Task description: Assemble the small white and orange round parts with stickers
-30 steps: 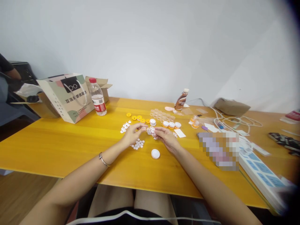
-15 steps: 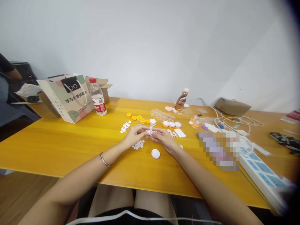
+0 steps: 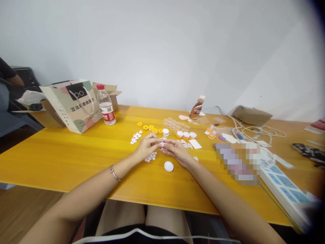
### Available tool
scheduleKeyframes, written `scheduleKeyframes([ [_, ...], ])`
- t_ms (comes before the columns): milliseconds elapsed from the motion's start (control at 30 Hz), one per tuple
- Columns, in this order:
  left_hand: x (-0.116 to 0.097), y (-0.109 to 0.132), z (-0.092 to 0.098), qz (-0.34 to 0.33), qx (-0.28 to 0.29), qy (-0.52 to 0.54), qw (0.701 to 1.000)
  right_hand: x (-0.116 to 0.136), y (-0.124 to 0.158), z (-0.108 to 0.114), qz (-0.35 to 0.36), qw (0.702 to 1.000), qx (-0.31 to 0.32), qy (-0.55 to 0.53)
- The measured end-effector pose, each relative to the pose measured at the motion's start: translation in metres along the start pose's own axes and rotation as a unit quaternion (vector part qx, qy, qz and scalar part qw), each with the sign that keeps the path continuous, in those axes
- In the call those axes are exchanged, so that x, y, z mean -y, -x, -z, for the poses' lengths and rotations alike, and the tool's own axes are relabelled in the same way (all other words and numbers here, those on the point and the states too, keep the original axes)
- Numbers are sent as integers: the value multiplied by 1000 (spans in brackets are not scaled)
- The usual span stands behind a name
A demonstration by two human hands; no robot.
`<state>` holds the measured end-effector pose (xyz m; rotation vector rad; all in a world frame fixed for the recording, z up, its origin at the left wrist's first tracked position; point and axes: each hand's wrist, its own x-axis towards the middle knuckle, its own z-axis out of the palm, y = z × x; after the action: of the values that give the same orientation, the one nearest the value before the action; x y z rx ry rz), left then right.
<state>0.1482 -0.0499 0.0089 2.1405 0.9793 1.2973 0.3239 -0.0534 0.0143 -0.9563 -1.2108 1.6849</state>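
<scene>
Between the fingertips of my left hand (image 3: 146, 146) and my right hand (image 3: 177, 150) is a small white openwork plastic piece (image 3: 161, 145), partly covered by the fingers. Both hands are closed on it, just above the table. Under my left wrist side lie several small white discs (image 3: 151, 156). A round white cap with an orange rim (image 3: 169, 166) rests on the table below the hands. More white openwork pieces (image 3: 187, 145) lie beyond my right hand. White pegged pieces (image 3: 135, 137) are grouped left of my left hand.
Yellow rings (image 3: 145, 127), white-and-orange round parts (image 3: 186, 135) and a clear tray (image 3: 175, 124) lie behind the hands. A water bottle (image 3: 108, 110) and paper bag (image 3: 80, 108) stand left, a brown drink bottle (image 3: 197, 108) at the back. Cables (image 3: 250, 130) and a power strip (image 3: 281, 184) lie right.
The white openwork piece has turned between my fingers and now appears narrower. My left hand has shifted very slightly; my right hand stays almost in place.
</scene>
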Motion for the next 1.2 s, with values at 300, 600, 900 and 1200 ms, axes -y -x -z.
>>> scheduleKeyframes([
  [300,1,1,-2,-4,-10,-6,1000,0,0,0,5,1000,-5,-2],
  [600,-1,-1,-4,48,-18,7,999,-2,-1,1,26,1000,5,17],
  [900,4,-1,-15,166,-27,192,967,-4,-3,-2,66,996,-14,59],
  [1200,2,-1,-14,181,-23,251,951,-2,-1,-5,97,991,-18,90],
])
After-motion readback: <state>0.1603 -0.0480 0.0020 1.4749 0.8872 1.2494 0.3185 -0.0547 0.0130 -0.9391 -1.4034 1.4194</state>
